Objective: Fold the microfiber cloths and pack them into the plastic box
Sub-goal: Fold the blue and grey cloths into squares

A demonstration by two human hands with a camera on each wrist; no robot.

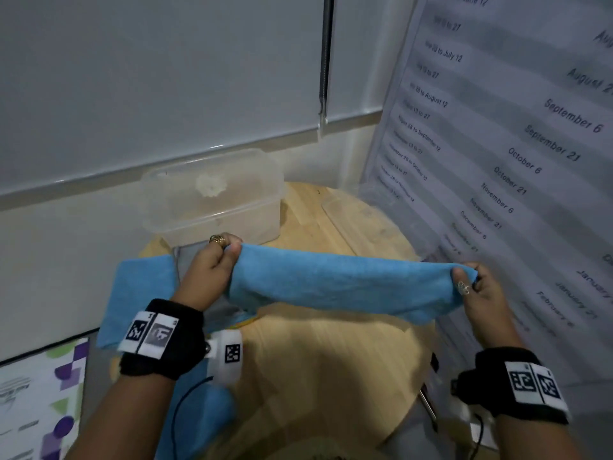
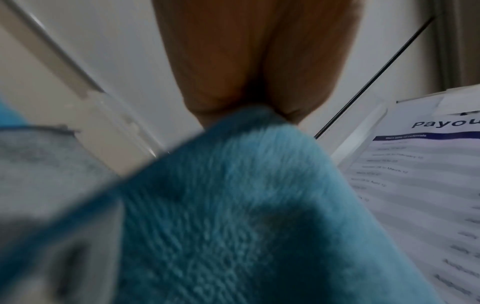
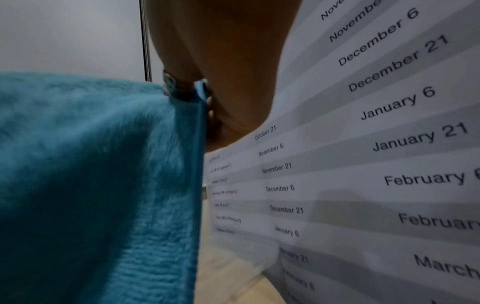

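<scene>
A blue microfiber cloth hangs stretched above the round wooden table. My left hand pinches its left top corner, and my right hand pinches its right top corner. The left wrist view shows the cloth held between my fingers. In the right wrist view, the cloth drops from my ringed fingers. The clear plastic box stands open at the table's far left edge, beyond my left hand. More blue cloth and a grey one lie at the left, under my left arm.
A white wall panel runs close behind the box. A printed sheet of dates leans along the table's right side, near my right hand. Another printed sheet lies at the lower left. Bare wood shows below the hanging cloth.
</scene>
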